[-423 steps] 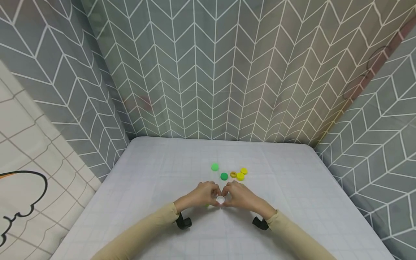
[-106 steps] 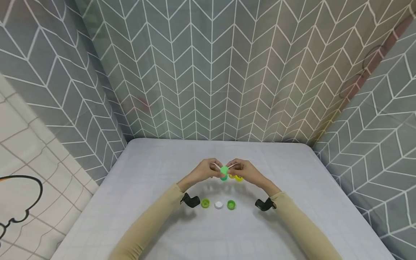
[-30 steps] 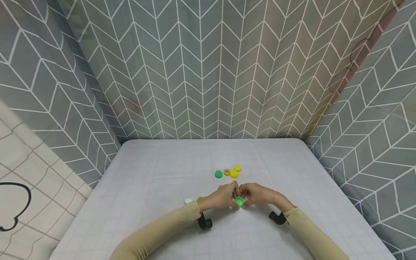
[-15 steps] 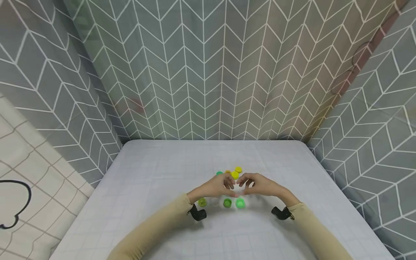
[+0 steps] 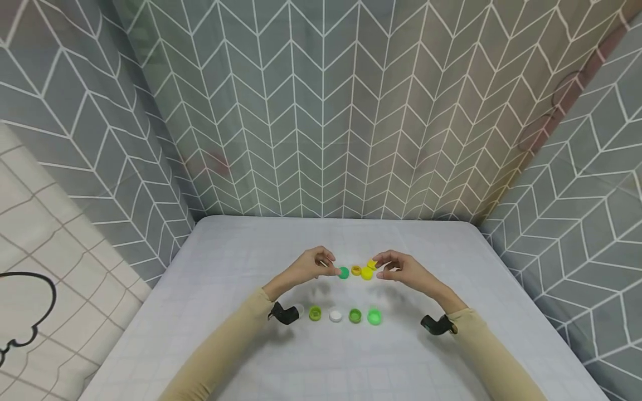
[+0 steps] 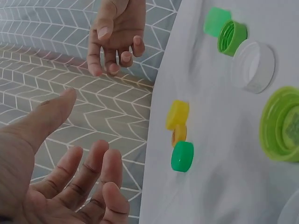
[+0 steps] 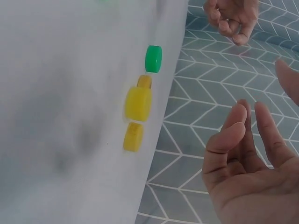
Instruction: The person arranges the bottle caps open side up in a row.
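My left hand hovers above the table, fingers loosely bent and holding nothing. Its fingertips overlap a dark green bottle cap in the head view. To the right, my right hand is also raised and holds nothing; its fingertips are beside two yellow caps. Between the dark green and yellow ones lies a smaller gold cap. Nearer to me runs a row of caps: a yellow-green cap, a white cap, a green cap and a light green cap.
Another white cap ends the row on the left, partly behind the black camera on my left wrist. A white cloth covers the table. Grey patterned curtains hang behind it and along the sides.
The light green cap, held between both hands a second ago, now lies at the row's right end. Both hands have let go, spread apart and moved away from me toward the back caps.
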A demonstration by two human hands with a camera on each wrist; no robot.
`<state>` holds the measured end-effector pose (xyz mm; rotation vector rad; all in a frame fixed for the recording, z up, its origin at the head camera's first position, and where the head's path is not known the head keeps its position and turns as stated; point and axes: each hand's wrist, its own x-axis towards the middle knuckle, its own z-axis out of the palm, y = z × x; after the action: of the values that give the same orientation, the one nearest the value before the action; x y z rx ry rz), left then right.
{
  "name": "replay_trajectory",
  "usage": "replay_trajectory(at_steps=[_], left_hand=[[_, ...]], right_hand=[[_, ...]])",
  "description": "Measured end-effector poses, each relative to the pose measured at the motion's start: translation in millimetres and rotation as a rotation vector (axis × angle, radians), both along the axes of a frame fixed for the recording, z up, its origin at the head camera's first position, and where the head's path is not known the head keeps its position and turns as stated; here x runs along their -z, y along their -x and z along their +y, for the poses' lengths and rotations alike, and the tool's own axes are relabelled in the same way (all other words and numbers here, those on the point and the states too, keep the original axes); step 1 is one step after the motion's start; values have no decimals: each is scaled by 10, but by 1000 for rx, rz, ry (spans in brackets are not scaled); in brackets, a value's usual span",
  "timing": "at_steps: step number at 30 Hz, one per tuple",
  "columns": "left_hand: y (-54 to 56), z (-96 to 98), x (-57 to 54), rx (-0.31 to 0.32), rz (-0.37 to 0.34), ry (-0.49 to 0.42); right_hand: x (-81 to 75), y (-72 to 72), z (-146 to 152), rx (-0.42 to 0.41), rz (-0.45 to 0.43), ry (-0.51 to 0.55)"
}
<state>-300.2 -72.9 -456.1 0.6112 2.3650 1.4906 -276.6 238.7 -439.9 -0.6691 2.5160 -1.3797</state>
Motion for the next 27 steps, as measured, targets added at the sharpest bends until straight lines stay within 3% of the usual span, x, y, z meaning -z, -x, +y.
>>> replay_trajectory(at_steps=[11, 20, 23, 27], left_hand=[[181, -122, -27, -56, 55, 18], [354, -115, 93, -89, 28, 43], [406, -103, 130, -107, 38, 54], [480, -67, 209, -83, 74, 100]], right_hand=[[-68, 154, -124, 18, 37, 10], [8, 412, -415, -19, 82, -35], [52, 490, -495, -27, 94, -53], [169, 584, -576, -54, 96, -113]])
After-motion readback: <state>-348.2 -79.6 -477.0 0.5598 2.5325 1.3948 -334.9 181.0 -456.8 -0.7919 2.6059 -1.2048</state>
